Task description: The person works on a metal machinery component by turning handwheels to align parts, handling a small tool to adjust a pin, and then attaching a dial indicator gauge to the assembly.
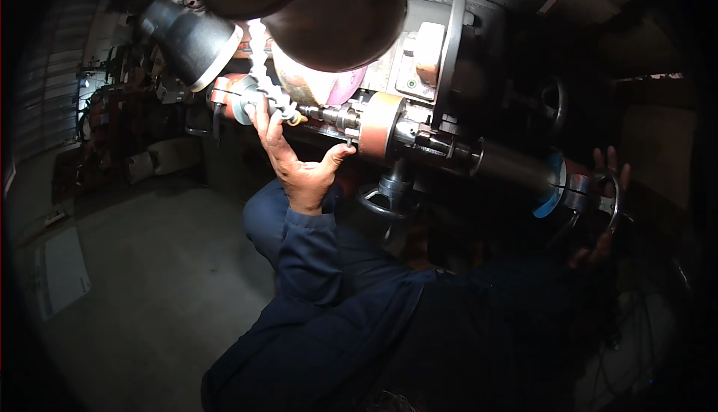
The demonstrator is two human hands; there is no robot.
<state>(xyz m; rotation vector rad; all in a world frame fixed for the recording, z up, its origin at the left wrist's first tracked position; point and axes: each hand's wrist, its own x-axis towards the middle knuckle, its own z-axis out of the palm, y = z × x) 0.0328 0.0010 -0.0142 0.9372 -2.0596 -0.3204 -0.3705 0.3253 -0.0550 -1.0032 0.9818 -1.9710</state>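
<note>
My left hand (303, 176) is raised at the front of a grinding machine, fingers stretched upward and the thumb spread away from them. Its fingertips are beside a white segmented coolant hose (263, 75). The thumb tip reaches the edge of an orange-banded round machine head (379, 126). Between the hose nozzle and that head lies a slim metal workpiece (323, 114). Over at the right, in dim light, my right hand (615, 169) is against a metal handwheel (618, 204), its fingers extended and apart beyond the rim. Part of its palm is hidden.
A dark lamp shade (191, 42) hangs at the upper left, and a larger dark shade (340, 16) covers the top middle. Below the machine head is another handwheel (385, 206). An upright metal guard plate (451, 49) stands behind. Grey floor (161, 262) spreads at the left.
</note>
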